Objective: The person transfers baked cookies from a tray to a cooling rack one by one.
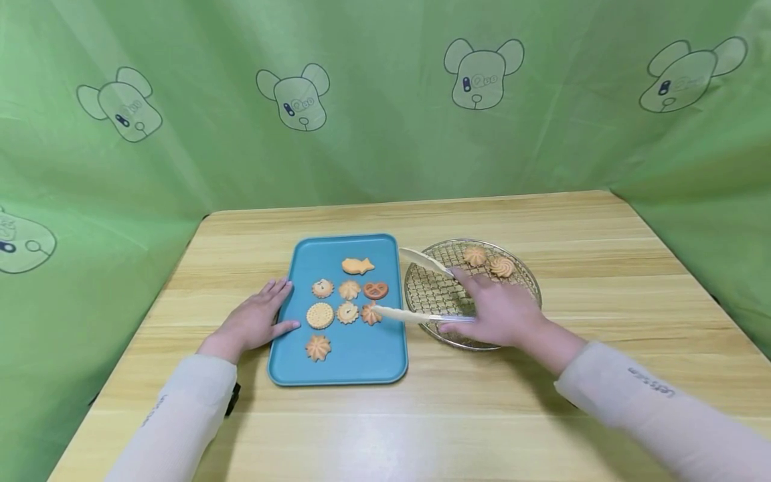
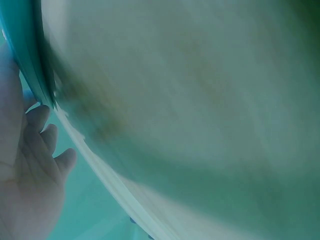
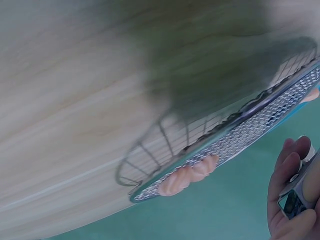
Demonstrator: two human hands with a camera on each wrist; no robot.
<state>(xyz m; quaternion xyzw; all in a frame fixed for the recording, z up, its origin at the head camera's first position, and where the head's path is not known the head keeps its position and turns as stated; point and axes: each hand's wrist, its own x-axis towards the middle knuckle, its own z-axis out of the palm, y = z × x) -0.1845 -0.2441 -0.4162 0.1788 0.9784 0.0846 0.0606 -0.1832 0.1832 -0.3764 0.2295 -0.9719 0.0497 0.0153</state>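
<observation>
In the head view my left hand (image 1: 251, 318) rests at the left edge of a blue tray (image 1: 361, 365), its thumb over the rim. My right hand (image 1: 502, 311) grips a pair of tongs (image 1: 421, 316) with cream tips spread wide apart. One tip reaches over a brown flower-shaped cookie (image 1: 371, 313); I cannot tell whether it touches. The other tip stays near the tray's right edge. Also on the tray are a fish-shaped cookie (image 1: 358, 266), a pretzel (image 1: 375, 290), a round cookie (image 1: 320, 315) and several scalloped ones.
A round wire rack (image 1: 434, 288) stands right of the tray, partly under my right hand. On it lie a flower-shaped cookie (image 1: 474, 256) and a swirl cookie (image 1: 502, 266). The wooden table (image 1: 337, 435) is bordered by a green curtain (image 1: 385, 147).
</observation>
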